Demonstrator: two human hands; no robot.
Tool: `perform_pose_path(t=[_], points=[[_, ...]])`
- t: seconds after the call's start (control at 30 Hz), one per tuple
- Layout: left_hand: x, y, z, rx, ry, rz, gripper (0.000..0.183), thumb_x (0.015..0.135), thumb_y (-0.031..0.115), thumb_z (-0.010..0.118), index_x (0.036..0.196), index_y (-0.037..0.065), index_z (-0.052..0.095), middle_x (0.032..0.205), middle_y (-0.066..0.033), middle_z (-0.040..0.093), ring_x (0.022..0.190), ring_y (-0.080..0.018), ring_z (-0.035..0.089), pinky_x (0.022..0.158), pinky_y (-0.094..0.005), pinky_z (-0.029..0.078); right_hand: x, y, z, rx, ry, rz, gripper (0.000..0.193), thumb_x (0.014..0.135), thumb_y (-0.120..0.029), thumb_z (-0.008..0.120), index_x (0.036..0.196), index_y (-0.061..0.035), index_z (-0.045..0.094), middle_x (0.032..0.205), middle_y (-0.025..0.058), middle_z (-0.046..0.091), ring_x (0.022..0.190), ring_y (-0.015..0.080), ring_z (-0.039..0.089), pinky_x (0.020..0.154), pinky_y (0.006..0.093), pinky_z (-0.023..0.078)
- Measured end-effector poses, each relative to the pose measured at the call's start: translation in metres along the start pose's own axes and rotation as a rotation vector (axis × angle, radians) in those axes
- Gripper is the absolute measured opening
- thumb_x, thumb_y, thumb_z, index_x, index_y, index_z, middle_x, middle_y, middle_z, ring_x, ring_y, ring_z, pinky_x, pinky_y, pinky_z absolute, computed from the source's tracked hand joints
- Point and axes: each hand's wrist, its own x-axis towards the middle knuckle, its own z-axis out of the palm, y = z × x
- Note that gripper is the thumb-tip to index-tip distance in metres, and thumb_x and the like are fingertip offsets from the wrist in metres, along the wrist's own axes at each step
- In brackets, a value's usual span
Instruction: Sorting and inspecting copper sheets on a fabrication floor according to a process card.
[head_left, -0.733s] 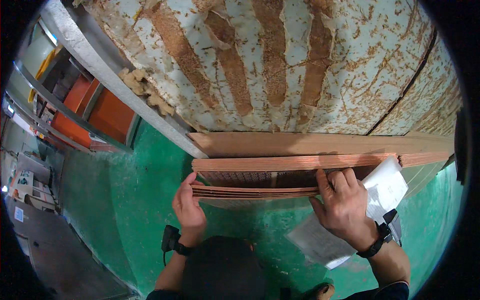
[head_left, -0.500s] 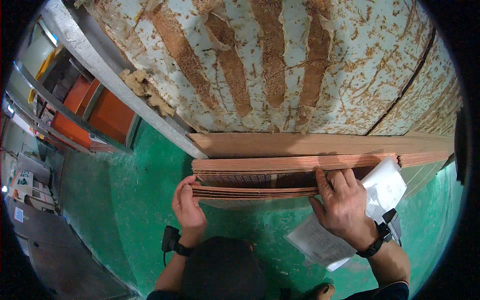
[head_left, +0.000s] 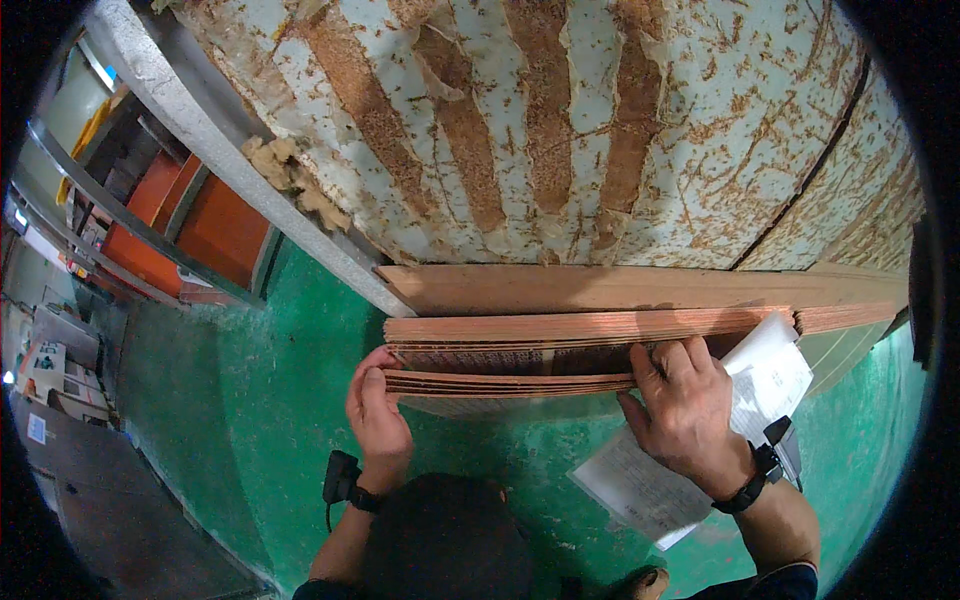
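Note:
A row of thin reddish-brown boards point(head_left: 590, 324) stands on edge against the wall. Several front boards point(head_left: 500, 384) are tilted away from the rest, leaving a gap where a dark, patterned board face shows. My left hand point(head_left: 378, 410) grips the left end of these front boards, thumb on the near side and fingers behind. Toward their right end my right hand point(head_left: 685, 410) pinches the same boards' top edge between thumb and fingers. White printed sheets of paper point(head_left: 640, 490) pass under my right hand and stick out on both sides of it.
Beyond the boards rises a wall of worn white panels point(head_left: 720, 130) with peeled brown strips. A grey metal post point(head_left: 250, 170) slants down at the left. Further left are an orange-red cabinet point(head_left: 220, 230) and dark panels point(head_left: 110, 500). The floor point(head_left: 270, 400) is green.
Both hands keep their grip on the front boards and have hardly moved. The lower end of the paper has shifted very slightly.

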Motion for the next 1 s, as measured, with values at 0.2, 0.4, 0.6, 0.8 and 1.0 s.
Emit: perform_pose_path(t=[0.2,0.4,0.6,0.8,1.0], points=[[-0.002,0.001,0.0,0.002,0.002,-0.003,0.029,0.11,0.017,0.045,0.119,-0.002,0.064,0.113,-0.0099,0.065,0.105,-0.0162,0.06,0.095,-0.0317,0.047,-0.001,0.0,-0.001,0.011,-0.004,0.006,0.063,0.07,-0.022,0.082,0.125,0.0046,0.067,0.098,0.013,0.058,0.092,0.0308,0.057,0.069,0.0419,0.054],[-0.004,0.001,-0.002,-0.047,0.051,-0.056,0.023,0.108,0.015,0.05,0.114,0.0,0.065,0.109,-0.0067,0.066,0.099,-0.0116,0.059,0.088,-0.0273,0.047,-0.001,0.0,0.0,0.021,0.011,0.003,0.067,0.07,-0.02,0.082,0.129,0.005,0.064,0.098,0.013,0.058,0.091,0.0312,0.057,0.069,0.0429,0.053],[-0.004,0.0,-0.007,0.017,0.134,-0.103,0.02,0.107,0.016,0.052,0.111,0.001,0.065,0.108,-0.0036,0.064,0.096,-0.0081,0.057,0.082,-0.0247,0.046,-0.004,-0.002,-0.001,0.037,0.008,0.019,0.056,0.068,-0.016,0.084,0.117,0.0036,0.066,0.104,0.0153,0.059,0.092,0.0331,0.058,0.068,0.044,0.052],[-0.001,0.013,0.002,0.114,0.07,-0.091,0.025,0.107,0.016,0.052,0.119,0.0,0.066,0.109,-0.0032,0.063,0.095,-0.0081,0.056,0.082,-0.0232,0.045,0.001,-0.005,-0.004,0.015,0.055,0.017,0.039,0.069,-0.021,0.083,0.102,-0.0044,0.068,0.097,0.0111,0.061,0.09,0.0302,0.059,0.067,0.0423,0.053],[0.001,0.0,-0.001,0.02,0.057,-0.047,0.029,0.108,0.016,0.05,0.123,0.002,0.069,0.107,-0.0021,0.061,0.089,-0.0069,0.053,0.074,-0.0212,0.042,-0.001,-0.001,0.003,0.033,0.035,0.006,0.04,0.067,-0.017,0.083,0.101,-0.0033,0.066,0.092,0.0099,0.06,0.087,0.0303,0.059,0.066,0.042,0.052]])
